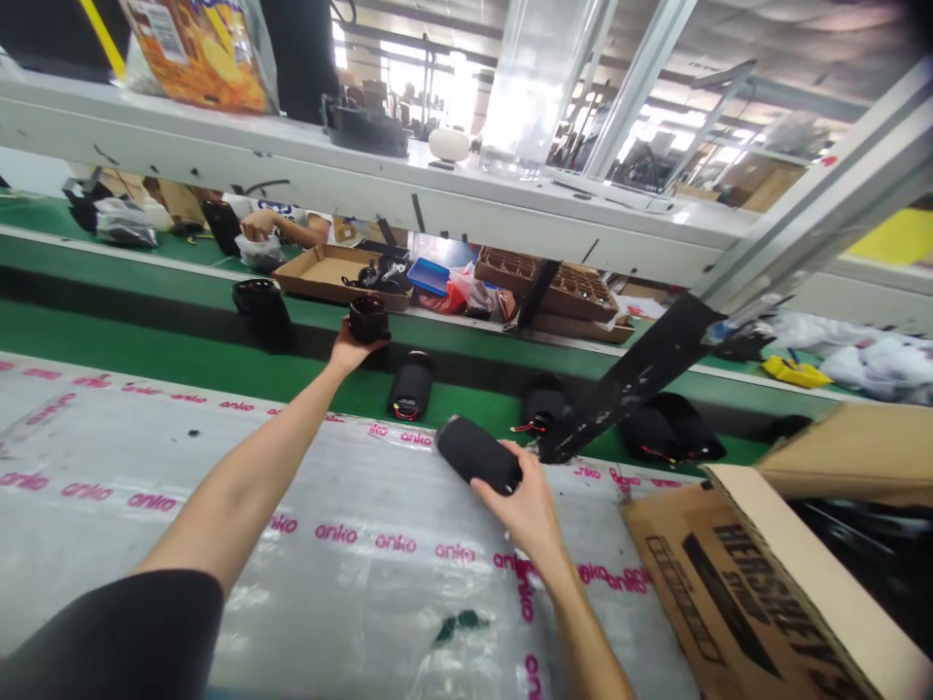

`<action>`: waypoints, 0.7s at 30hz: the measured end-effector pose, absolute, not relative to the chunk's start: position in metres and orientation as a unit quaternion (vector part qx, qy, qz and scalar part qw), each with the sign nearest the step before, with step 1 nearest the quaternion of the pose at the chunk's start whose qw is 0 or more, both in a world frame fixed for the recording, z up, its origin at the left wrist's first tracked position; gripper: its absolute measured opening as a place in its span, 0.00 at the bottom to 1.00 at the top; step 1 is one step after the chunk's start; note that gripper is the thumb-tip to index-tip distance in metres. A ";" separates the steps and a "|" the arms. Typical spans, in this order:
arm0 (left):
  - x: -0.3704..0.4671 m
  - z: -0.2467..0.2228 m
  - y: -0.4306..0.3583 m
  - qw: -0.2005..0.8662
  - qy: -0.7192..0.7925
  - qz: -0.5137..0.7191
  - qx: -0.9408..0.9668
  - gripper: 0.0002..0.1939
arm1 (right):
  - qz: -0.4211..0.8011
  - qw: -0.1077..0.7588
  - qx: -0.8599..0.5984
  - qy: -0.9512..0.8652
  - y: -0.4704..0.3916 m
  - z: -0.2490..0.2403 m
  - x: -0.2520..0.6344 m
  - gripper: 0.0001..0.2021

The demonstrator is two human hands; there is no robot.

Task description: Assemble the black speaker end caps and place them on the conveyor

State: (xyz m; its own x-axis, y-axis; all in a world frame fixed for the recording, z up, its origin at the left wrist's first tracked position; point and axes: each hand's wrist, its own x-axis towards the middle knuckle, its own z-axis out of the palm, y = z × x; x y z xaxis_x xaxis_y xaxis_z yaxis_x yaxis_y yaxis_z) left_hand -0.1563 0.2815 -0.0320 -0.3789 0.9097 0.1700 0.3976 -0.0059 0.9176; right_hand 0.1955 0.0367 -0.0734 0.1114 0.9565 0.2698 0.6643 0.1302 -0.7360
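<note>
My left hand [351, 350] reaches out over the green belt [321, 381], its fingers closed round a black cylinder [368, 319] whose open end shows. In my right hand [526, 496] is a black fabric-covered cylinder [477, 455], gripped at its right end and lying tilted over the plastic-covered table [350, 496]. Between my hands, on the belt, lies another black cylinder [411, 386] with red wires at its near end. A similar one [543, 403] lies farther right, and one more [263, 313] stands to the left of my left hand.
An open cardboard box [736, 583] stands at the right. A black-wrapped post [634, 374] slants across the belt. Overhead runs a white shelf [408, 190]. Behind the belt are a shallow carton [321, 272], divided trays [546, 282] and another person's hand [259, 226].
</note>
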 end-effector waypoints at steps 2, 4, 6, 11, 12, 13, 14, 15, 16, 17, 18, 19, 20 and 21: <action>-0.161 -0.037 0.277 0.246 0.676 0.499 0.484 0.22 | 0.171 0.398 -0.614 -0.660 0.008 -0.086 0.197 0.34; -0.162 -0.044 0.267 0.235 0.704 0.483 0.465 0.21 | 0.161 0.389 -0.616 -0.666 -0.015 -0.100 0.197 0.38; -0.153 -0.054 0.252 0.238 0.723 0.460 0.457 0.29 | 0.169 0.373 -0.625 -0.665 -0.030 -0.110 0.194 0.43; -0.102 -0.067 0.221 0.310 0.710 0.369 0.514 0.53 | 0.183 0.370 -0.613 -0.673 -0.037 -0.103 0.189 0.43; -0.094 -0.062 0.217 0.318 0.708 0.349 0.525 0.55 | 0.182 0.374 -0.605 -0.679 -0.039 -0.095 0.191 0.43; -0.089 -0.056 0.214 0.321 0.708 0.332 0.534 0.56 | 0.183 0.379 -0.598 -0.682 -0.042 -0.086 0.194 0.42; -0.089 -0.048 0.208 0.321 0.710 0.316 0.542 0.56 | 0.188 0.382 -0.592 -0.685 -0.046 -0.077 0.198 0.42; -0.093 -0.040 0.200 0.319 0.711 0.302 0.549 0.55 | 0.196 0.385 -0.588 -0.684 -0.052 -0.066 0.204 0.42; -0.100 -0.033 0.189 0.315 0.713 0.287 0.557 0.56 | 0.208 0.385 -0.586 -0.682 -0.059 -0.056 0.211 0.43; -0.111 -0.028 0.174 0.311 0.715 0.274 0.563 0.56 | 0.225 0.384 -0.582 -0.680 -0.066 -0.047 0.218 0.45; -0.124 -0.026 0.155 0.307 0.720 0.253 0.569 0.57 | 0.246 0.381 -0.575 -0.681 -0.073 -0.038 0.226 0.48; -0.139 -0.026 0.133 0.295 0.727 0.221 0.579 0.59 | 0.270 0.373 -0.561 -0.688 -0.078 -0.030 0.233 0.50; -0.153 -0.030 0.110 0.294 0.718 0.204 0.597 0.59 | 0.296 0.361 -0.542 -0.699 -0.083 -0.024 0.239 0.52; -0.166 -0.035 0.086 0.283 0.728 0.196 0.593 0.60 | 0.319 0.347 -0.523 -0.710 -0.085 -0.020 0.244 0.53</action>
